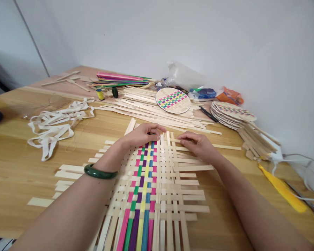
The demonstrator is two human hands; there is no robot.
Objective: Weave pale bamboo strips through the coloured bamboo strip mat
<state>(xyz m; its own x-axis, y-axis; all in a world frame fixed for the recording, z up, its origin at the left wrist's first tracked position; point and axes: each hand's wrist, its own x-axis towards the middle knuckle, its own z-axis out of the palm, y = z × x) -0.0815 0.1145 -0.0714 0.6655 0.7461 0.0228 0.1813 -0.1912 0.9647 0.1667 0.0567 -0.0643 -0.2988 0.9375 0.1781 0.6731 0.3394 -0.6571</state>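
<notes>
A half-woven mat (146,177) of flat bamboo strips lies on the table, with pink, green, purple, yellow and blue strips running lengthwise through its middle. At its far edge my left hand (146,134) has thumb and fingers closed about the lengthwise strip ends; the exact grip is partly hidden. My right hand (195,143) pinches a pale crosswise bamboo strip (227,147) near the mat's far right corner. That strip sticks out to the right past my hand. Loose strip ends fan out along both sides of the mat. A dark green bangle (101,172) circles my left wrist.
Behind the mat lie loose bamboo strips (136,106), a round woven disc (173,100) and coloured strips (120,76). White tape (49,122) is heaped at left. Stacked discs (225,113), a yellow tassel (282,188) and white cables (307,174) occupy the right.
</notes>
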